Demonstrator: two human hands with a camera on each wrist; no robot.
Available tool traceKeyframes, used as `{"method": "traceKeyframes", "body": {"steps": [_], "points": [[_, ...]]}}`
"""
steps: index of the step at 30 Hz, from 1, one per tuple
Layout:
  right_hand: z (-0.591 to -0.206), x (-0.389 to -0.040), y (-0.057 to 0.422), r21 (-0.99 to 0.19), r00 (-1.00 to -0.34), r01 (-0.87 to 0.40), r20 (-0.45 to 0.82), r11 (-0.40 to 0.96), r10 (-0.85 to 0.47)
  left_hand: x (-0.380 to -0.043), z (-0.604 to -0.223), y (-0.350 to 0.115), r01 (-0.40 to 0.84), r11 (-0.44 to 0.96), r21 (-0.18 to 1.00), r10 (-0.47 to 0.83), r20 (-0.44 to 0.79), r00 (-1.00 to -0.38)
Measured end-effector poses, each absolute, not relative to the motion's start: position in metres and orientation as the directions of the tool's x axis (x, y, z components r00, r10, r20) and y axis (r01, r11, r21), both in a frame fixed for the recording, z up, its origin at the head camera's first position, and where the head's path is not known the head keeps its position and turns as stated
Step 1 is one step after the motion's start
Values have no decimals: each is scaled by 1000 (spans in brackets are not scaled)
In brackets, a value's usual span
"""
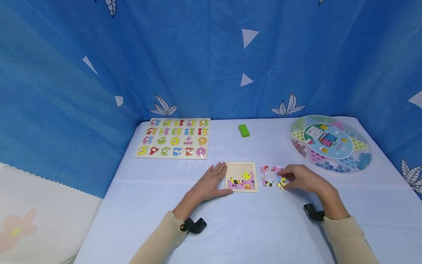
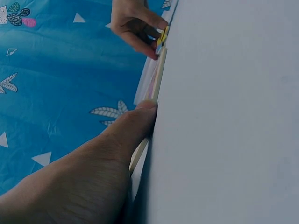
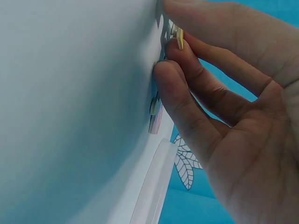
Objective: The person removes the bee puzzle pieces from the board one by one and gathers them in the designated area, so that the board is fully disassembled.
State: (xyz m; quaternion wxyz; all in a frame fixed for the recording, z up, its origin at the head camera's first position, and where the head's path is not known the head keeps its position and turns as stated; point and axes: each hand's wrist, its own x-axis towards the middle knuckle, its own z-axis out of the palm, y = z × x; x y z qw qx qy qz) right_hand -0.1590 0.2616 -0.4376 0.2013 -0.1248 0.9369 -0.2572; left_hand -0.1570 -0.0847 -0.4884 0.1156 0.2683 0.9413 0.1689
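Note:
A small square wooden jigsaw tray (image 1: 234, 169) lies on the table, its lower and right parts filled with pieces showing a yellow-and-black figure on pink. My left hand (image 1: 211, 183) rests along its left side, fingers stretched out at the upper corner and thumb at the lower edge. In the left wrist view the thumb (image 2: 133, 123) touches the tray's rim. Loose jigsaw pieces (image 1: 265, 182) lie just right of the tray. Over their right side my right hand (image 1: 301, 178) pinches a yellow puzzle piece (image 1: 281, 185), partly hidden by the fingers.
A wooden number puzzle board (image 1: 171, 138) lies at the back left. Behind the tray is a green block (image 1: 244, 130). A round clear box of colourful beads (image 1: 329, 145) sits at the back right. Blue cloth (image 1: 211, 73) hangs behind the table.

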Motion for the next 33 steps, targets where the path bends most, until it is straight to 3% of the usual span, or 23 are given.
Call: {"method": "traceKeyframes", "body": {"steps": [33], "points": [[-438,-160,262,-518,-900,-107,-313,848,-304,-157,-488,-84,459,798,391,542,-133,-830]]}}
